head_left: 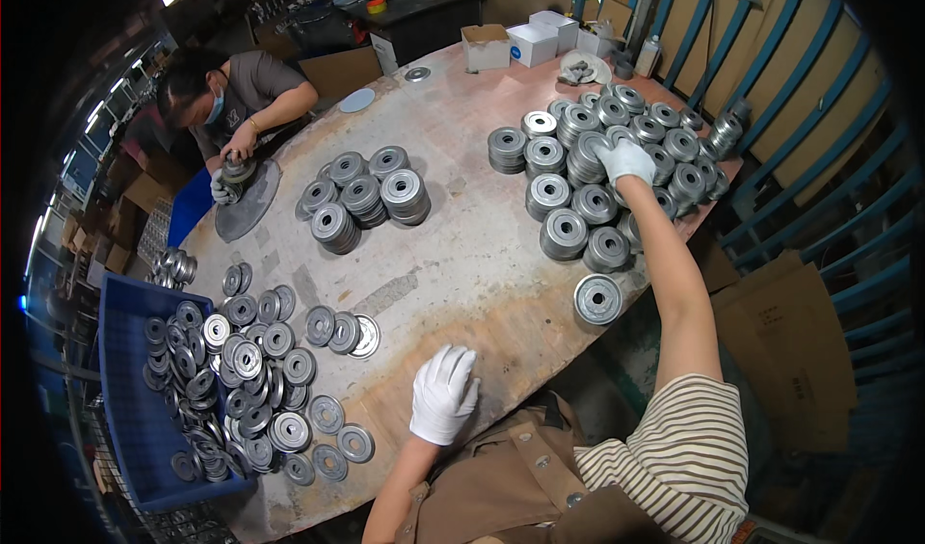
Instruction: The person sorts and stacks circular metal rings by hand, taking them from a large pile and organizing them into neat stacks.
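Note:
Both my hands wear white gloves. My right hand (pixel 630 161) reaches far out to the right, its fingers closed on the edge of a grey metal disc (pixel 589 146) atop a tall stack. Many similar stacks of discs with centre holes crowd around it, including a near stack (pixel 563 233). A single bright disc stack (pixel 597 299) stands apart by the table's near edge. My left hand (pixel 444 396) rests at the near edge of the table with its fingers curled in, and no object shows in it. Its palm side is hidden.
A blue bin (pixel 125 390) lies tipped at the left, with loose discs (pixel 260 380) spilling onto the table (pixel 472 255). More disc stacks (pixel 361 197) stand mid-table. A co-worker (pixel 241 101) handles discs at the far left. White boxes (pixel 533 43) and blue rails (pixel 800 72) stand behind.

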